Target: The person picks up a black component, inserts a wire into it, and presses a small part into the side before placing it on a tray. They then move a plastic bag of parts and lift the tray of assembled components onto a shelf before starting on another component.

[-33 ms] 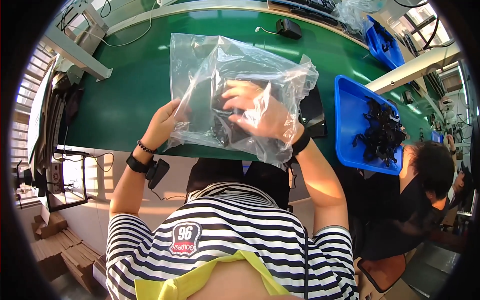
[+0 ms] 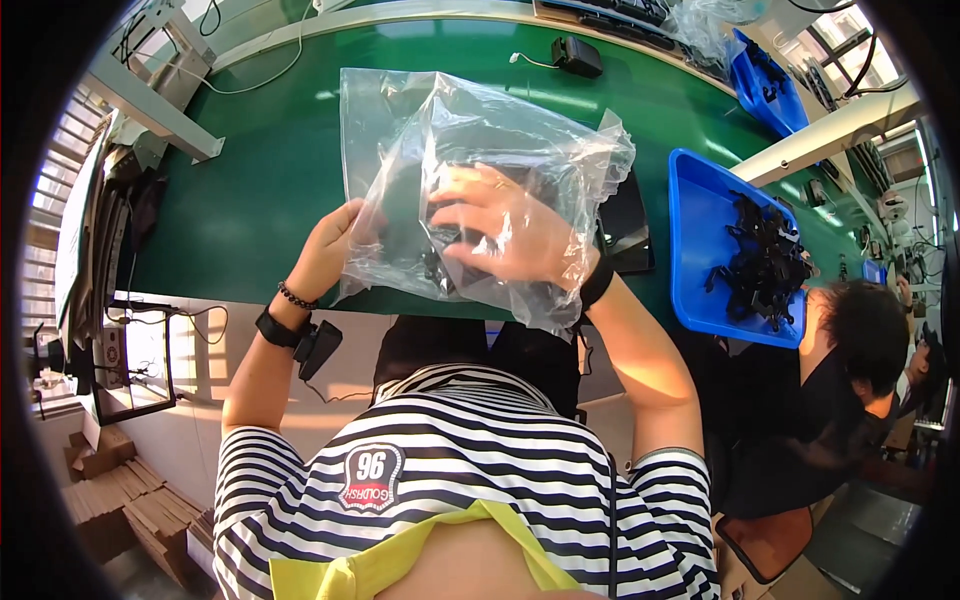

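Observation:
A large clear plastic bag [image 2: 390, 130] lies over the near middle of the green workbench. My left hand [image 2: 335, 240] grips the bag's left edge between thumb and fingers. Inside the bag, seen through the film, is my right hand [image 2: 515, 225], its fingers stretched to the left and apart. Beneath and beside those fingers are dark parts [image 2: 438, 262]; their exact kind is blurred by the plastic. The bag's crumpled mouth [image 2: 605, 150] surrounds my right wrist.
A blue tray [image 2: 685, 250] to the right holds tangled black parts [image 2: 765, 260]. Beside the bag lies a flat black item [image 2: 628, 225]. A small black box with a cable [image 2: 577, 58] sits at the back. A person [image 2: 860, 340] sits at the right; a white post [image 2: 150, 105] stands left.
My right hand has shifted slightly to the left inside the bag. My left hand keeps its hold on the bag's edge.

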Action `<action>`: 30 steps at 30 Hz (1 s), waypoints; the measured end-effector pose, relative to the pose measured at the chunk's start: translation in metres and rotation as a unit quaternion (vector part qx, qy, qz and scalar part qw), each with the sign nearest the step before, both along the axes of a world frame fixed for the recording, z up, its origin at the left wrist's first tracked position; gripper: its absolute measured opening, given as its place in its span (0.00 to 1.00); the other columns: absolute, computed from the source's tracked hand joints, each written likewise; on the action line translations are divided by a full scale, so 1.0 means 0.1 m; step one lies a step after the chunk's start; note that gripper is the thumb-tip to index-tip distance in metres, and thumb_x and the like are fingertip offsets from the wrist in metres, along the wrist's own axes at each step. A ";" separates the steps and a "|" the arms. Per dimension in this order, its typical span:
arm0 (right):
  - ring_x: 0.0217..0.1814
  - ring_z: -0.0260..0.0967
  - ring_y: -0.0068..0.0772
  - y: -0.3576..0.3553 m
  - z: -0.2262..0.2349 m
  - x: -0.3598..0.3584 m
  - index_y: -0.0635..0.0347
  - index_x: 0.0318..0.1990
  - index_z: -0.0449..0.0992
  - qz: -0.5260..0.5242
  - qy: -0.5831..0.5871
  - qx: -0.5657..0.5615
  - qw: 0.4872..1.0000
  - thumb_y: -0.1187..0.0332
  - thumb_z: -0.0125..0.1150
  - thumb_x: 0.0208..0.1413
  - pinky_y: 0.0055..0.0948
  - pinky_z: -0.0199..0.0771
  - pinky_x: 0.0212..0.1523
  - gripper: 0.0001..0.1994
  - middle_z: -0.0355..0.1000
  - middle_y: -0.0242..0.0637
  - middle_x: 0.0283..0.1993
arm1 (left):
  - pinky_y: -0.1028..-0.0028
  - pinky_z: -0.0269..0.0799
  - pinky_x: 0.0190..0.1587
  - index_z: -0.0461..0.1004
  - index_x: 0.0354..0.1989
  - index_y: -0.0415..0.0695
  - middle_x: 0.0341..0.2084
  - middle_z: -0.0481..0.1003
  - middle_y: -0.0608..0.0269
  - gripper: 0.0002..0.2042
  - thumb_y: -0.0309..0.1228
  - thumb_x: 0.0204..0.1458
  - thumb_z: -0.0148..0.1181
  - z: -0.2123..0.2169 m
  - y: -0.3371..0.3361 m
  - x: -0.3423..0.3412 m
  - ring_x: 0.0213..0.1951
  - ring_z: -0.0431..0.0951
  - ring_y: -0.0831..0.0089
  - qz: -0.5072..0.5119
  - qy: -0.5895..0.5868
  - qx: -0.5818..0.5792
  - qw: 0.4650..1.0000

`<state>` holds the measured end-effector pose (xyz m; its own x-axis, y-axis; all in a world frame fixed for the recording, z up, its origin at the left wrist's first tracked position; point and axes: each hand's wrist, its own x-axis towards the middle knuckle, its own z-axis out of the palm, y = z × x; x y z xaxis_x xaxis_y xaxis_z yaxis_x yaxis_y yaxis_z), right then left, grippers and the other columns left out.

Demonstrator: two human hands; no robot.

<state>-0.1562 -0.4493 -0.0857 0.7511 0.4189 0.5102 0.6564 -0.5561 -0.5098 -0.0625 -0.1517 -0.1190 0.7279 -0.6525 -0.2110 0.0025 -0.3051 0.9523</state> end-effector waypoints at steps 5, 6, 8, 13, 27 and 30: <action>0.73 0.58 0.48 0.22 -0.13 0.09 0.56 0.51 0.77 0.050 -0.007 -0.066 0.997 0.58 0.64 0.58 0.54 0.48 0.74 0.17 0.69 0.40 0.63 | 0.82 0.66 0.30 0.75 0.44 0.40 0.28 0.73 0.74 0.11 0.34 0.70 0.49 0.00 -0.16 -0.13 0.27 0.69 0.86 0.040 0.012 -0.081 0.996; 0.73 0.58 0.48 0.19 -0.17 0.10 0.56 0.51 0.77 0.050 -0.007 -0.066 0.997 0.58 0.64 0.58 0.54 0.48 0.74 0.17 0.69 0.40 0.63 | 0.82 0.66 0.30 0.75 0.43 0.40 0.28 0.73 0.74 0.11 0.34 0.70 0.49 0.01 -0.17 -0.14 0.27 0.68 0.87 0.040 -0.001 -0.083 0.996; 0.73 0.58 0.48 0.12 -0.21 0.12 0.56 0.50 0.77 0.062 0.006 -0.096 0.993 0.57 0.62 0.60 0.55 0.49 0.74 0.17 0.70 0.39 0.61 | 0.81 0.66 0.30 0.75 0.43 0.40 0.27 0.72 0.74 0.11 0.34 0.70 0.50 0.06 -0.17 -0.13 0.27 0.68 0.87 0.063 -0.036 -0.056 0.996; 0.72 0.59 0.49 0.00 -0.26 0.10 0.56 0.47 0.78 0.088 0.034 -0.089 0.991 0.59 0.63 0.59 0.54 0.54 0.72 0.14 0.71 0.38 0.58 | 0.82 0.61 0.28 0.76 0.42 0.40 0.24 0.69 0.76 0.09 0.32 0.69 0.52 0.12 0.07 0.00 0.25 0.65 0.87 0.109 -0.144 0.037 0.983; 0.62 0.69 0.50 -0.45 -0.27 0.17 0.60 0.44 0.79 0.083 0.072 -0.010 0.994 0.62 0.66 0.56 0.44 0.67 0.64 0.13 0.75 0.42 0.53 | 0.62 0.71 0.33 0.73 0.48 0.38 0.24 0.77 0.51 0.10 0.31 0.66 0.53 0.14 0.10 -0.37 0.26 0.77 0.54 0.066 -0.365 0.170 0.913; 0.63 0.68 0.50 -0.43 -0.20 0.11 0.59 0.46 0.79 0.073 0.079 -0.005 0.994 0.62 0.66 0.56 0.44 0.67 0.64 0.14 0.75 0.44 0.54 | 0.63 0.74 0.41 0.69 0.57 0.39 0.37 0.78 0.50 0.16 0.31 0.64 0.57 0.27 0.05 -0.35 0.39 0.80 0.55 0.123 -0.280 0.162 0.938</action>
